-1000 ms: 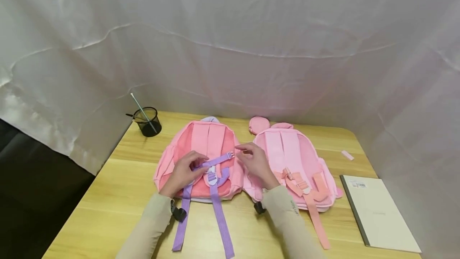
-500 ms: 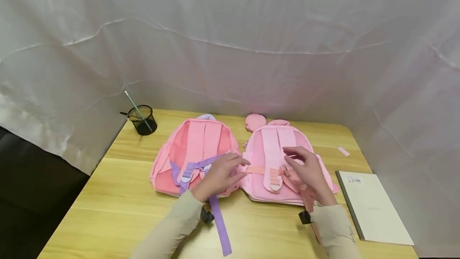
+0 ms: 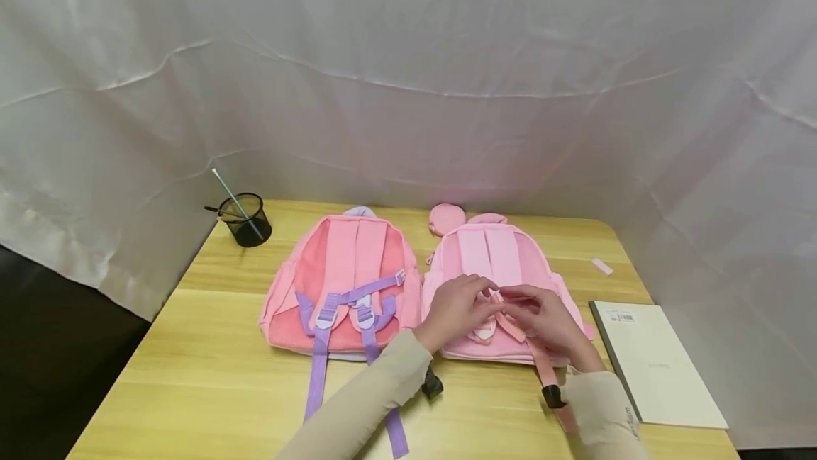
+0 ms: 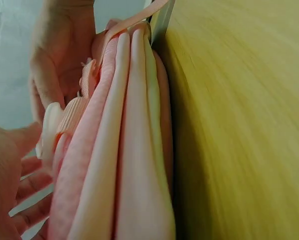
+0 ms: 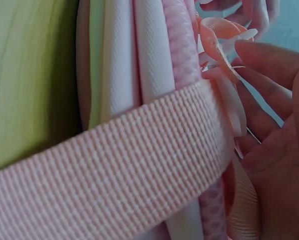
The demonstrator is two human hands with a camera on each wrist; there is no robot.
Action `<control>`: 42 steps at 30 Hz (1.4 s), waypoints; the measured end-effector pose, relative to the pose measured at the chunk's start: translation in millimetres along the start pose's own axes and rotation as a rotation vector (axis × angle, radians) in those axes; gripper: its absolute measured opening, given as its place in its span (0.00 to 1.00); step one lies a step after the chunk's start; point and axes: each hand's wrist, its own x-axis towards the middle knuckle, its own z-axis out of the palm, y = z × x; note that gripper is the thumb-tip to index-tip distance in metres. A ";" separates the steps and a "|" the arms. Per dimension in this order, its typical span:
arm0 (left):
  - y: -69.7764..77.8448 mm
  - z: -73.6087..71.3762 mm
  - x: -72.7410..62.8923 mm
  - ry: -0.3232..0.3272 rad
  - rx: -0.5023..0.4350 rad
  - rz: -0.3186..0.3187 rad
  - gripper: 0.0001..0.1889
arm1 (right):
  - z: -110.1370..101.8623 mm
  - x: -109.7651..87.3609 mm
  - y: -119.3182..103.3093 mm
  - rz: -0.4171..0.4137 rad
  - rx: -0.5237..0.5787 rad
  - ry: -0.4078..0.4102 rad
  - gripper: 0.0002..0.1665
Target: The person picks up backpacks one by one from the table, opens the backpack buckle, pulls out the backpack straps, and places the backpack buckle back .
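Note:
A light pink backpack (image 3: 469, 254) lies back side up on the wooden table, with orange straps over its lower part. My left hand (image 3: 456, 311) reaches over it from the left. In the left wrist view, the left fingers (image 4: 32, 185) are spread, close beside a pale strap slider (image 4: 50, 127). My right hand (image 3: 549, 322) pinches the orange strap (image 3: 510, 327) near its small buckle, its thumb (image 5: 269, 57) against a pale plastic piece. Both hands' fingertips nearly meet over the bag. A coral pink backpack (image 3: 340, 254) with purple straps (image 3: 319, 371) lies to the left.
A black mesh pen cup (image 3: 252, 228) stands at the back left. On the right lie a notebook (image 3: 664, 375) and a small pink eraser-like block (image 3: 601, 266). A round pink pouch (image 3: 446, 220) sits behind the light pink backpack. A grey curtain (image 3: 408, 141) surrounds the table.
Both hands have moved right, from the coral backpack's purple strap to the light pink backpack's orange straps. The purple strap now lies free across the coral bag.

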 end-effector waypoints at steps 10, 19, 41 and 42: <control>2.7 5.2 -3.7 0.060 -0.047 -0.029 0.09 | 5.0 6.9 -1.5 -0.029 0.018 -0.032 0.21; -2.4 8.4 -6.9 -0.039 -0.154 -0.089 0.11 | 6.6 9.9 6.9 0.016 0.054 -0.015 0.21; -15.7 16.0 -3.4 -0.084 -0.232 -0.065 0.14 | 20.7 13.7 25.0 -0.037 0.049 0.075 0.19; -17.2 17.2 -3.1 -0.072 -0.234 -0.066 0.13 | 21.1 14.0 25.1 -0.038 0.047 0.074 0.19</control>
